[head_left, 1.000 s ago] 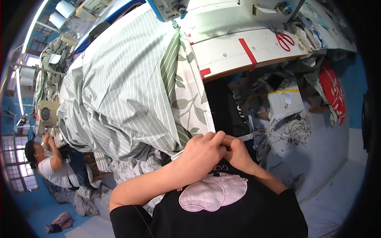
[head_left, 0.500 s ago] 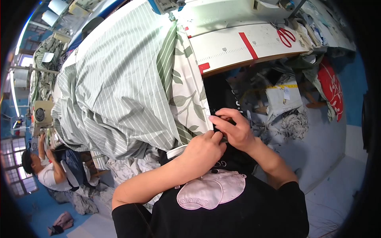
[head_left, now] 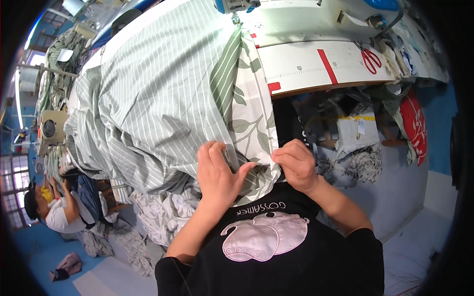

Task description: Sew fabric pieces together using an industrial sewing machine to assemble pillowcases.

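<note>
white worktop (head_left: 294,76) with a red stripe spans the upper middle of the frame, its left part hidden under bulky pale green striped cloth (head_left: 153,93); a sewing machine (head_left: 230,5) shows at the top edge, blue wall (head_left: 443,133) at far right, another person (head_left: 64,214) at lower left. red scissors (head_left: 372,61) lie at upper right, and below the worktop crumpled fabric (head_left: 363,165) heaps up. leaf-print cloth (head_left: 253,126) runs down the centre beside the stripes; the right hand (head_left: 299,165) has its fingers pinched shut on its right edge, the left hand (head_left: 217,172) spreads thumb and fingers wide across both cloths
</note>
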Available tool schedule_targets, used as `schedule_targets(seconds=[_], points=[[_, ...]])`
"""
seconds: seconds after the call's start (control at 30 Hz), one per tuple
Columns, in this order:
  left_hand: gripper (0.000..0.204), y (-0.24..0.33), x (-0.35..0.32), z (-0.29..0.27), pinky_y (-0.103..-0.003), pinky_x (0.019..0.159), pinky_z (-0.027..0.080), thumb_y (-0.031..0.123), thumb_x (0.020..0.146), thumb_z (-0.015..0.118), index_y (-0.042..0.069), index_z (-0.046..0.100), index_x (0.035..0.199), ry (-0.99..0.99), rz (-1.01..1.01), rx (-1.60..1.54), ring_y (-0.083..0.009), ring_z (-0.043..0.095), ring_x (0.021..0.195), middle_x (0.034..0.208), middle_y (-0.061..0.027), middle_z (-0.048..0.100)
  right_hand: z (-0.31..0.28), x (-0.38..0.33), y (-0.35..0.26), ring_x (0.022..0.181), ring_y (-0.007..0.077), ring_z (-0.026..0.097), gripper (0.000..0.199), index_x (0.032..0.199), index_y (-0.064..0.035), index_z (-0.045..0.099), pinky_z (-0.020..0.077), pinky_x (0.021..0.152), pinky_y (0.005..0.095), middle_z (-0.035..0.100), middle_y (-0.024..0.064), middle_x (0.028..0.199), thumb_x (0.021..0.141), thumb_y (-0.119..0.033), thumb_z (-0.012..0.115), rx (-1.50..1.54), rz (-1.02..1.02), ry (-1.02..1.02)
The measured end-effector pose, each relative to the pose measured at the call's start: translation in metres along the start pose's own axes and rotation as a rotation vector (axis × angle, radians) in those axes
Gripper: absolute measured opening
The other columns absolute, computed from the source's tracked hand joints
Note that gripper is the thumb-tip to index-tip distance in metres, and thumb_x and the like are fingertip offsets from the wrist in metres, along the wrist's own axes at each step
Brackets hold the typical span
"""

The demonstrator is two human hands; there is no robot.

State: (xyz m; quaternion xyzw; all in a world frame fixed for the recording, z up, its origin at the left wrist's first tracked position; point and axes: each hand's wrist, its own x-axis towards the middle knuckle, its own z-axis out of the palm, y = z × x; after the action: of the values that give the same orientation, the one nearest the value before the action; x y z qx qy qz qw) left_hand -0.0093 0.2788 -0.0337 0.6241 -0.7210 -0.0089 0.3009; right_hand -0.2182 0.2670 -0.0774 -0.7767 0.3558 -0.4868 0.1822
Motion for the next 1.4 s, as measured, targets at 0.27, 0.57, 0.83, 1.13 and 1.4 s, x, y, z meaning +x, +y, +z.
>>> schedule_targets(seconds=[0.27, 0.57, 0.83, 1.13, 1.4], points=[[0.012, -0.018, -0.017, -0.008, -0.034, 0.062, 0.048, -0.002, 0.084, 0.069, -0.001, 0.062, 0.093, -0.22, -0.099, -0.195, -0.0265, 0.059, 0.067, 0.078, -0.0093, 0.058, -0.002, 0.0, -0.003, 0.073, 0.027, 0.061, 0.021, 0.081, 0.0017, 0.068, 0.05, 0.063, 0.0345, 0.065, 0.0098, 0.088, 0.066, 0.015, 0.066, 0.013, 0.023, -0.011], [0.008, 0.039, 0.019, -0.062, -0.037, 0.06, 0.05, -0.003, 0.084, 0.065, 0.0, 0.064, 0.092, -0.533, -0.147, -0.619, -0.0323, 0.062, 0.067, 0.081, -0.0146, 0.063, -0.004, 0.002, -0.005, 0.077, 0.0263, 0.061, 0.015, 0.079, 0.0021, 0.065, 0.0513, 0.065, 0.0344, 0.064, 0.0095, 0.091, 0.065, 0.008, 0.066, -0.047, -0.041, 0.005], [0.008, 0.042, 0.019, -0.015, -0.039, 0.063, 0.05, 0.001, 0.085, 0.067, -0.001, 0.065, 0.092, -0.681, 0.017, -0.581, -0.0352, 0.065, 0.073, 0.082, -0.0167, 0.064, -0.003, 0.002, -0.002, 0.087, 0.0255, 0.061, 0.012, 0.077, 0.0004, 0.064, 0.0526, 0.066, 0.0344, 0.065, 0.0071, 0.094, 0.066, 0.001, 0.066, -0.15, -0.127, 0.064], [0.012, 0.023, 0.056, -0.007, -0.037, 0.065, 0.051, 0.004, 0.086, 0.068, -0.001, 0.067, 0.097, -0.864, 0.164, -0.547, -0.031, 0.065, 0.07, 0.082, -0.0164, 0.064, -0.018, 0.007, 0.008, 0.09, 0.0238, 0.064, 0.01, 0.077, -0.0011, 0.064, 0.0519, 0.073, 0.0346, 0.067, 0.0058, 0.09, 0.066, -0.001, 0.063, -0.169, -0.152, -0.125], [0.032, -0.072, 0.263, 0.126, -0.038, 0.085, 0.051, 0.009, 0.087, 0.061, 0.001, 0.064, 0.118, 0.035, -0.128, -0.755, -0.0276, 0.063, 0.102, 0.12, -0.022, 0.056, -0.01, 0.017, 0.0, 0.091, 0.0259, 0.068, 0.014, 0.08, 0.0009, 0.066, 0.0505, 0.071, 0.0354, 0.069, 0.009, 0.091, 0.067, 0.003, 0.062, -0.083, -0.048, -0.219]])
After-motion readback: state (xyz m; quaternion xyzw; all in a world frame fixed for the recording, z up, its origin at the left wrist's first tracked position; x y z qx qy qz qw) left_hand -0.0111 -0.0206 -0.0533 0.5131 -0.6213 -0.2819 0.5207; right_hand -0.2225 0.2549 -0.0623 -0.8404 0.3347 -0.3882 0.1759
